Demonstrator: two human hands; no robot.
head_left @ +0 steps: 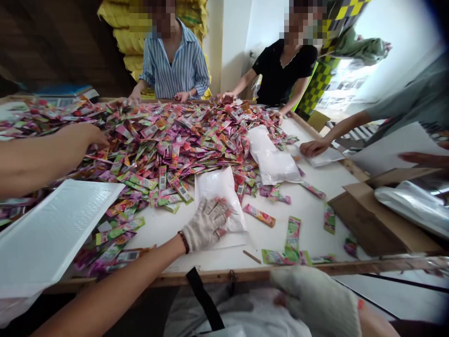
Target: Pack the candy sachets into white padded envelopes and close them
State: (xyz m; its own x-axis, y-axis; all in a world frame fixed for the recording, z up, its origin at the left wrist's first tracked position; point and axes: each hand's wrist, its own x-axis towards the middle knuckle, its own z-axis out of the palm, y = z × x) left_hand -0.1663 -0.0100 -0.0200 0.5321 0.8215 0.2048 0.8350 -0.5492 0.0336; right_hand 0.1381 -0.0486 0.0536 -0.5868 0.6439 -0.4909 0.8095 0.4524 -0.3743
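My left hand [206,224], in a pale fingerless work glove, lies flat with fingers spread on a filled white plastic pouch [214,182]. That pouch rests on the white tabletop by the front edge of a heap of small colourful sachets [196,135]. My right hand [301,285], gloved too, is low over my lap, just in front of the table's wooden edge. Its fingers are mostly hidden and blurred, so whether it holds anything does not show. Close ahead of it lie several loose green and pink sachets [293,234]. A small brown stick [251,256] lies between my hands.
Two more white pouches [277,164] overlap by the heap's right side. A cardboard box [372,220] with clear plastic stands at right. A large white sheet-like packet [59,229] and another person's arm [42,159] are at left. Other people work across the table and at right.
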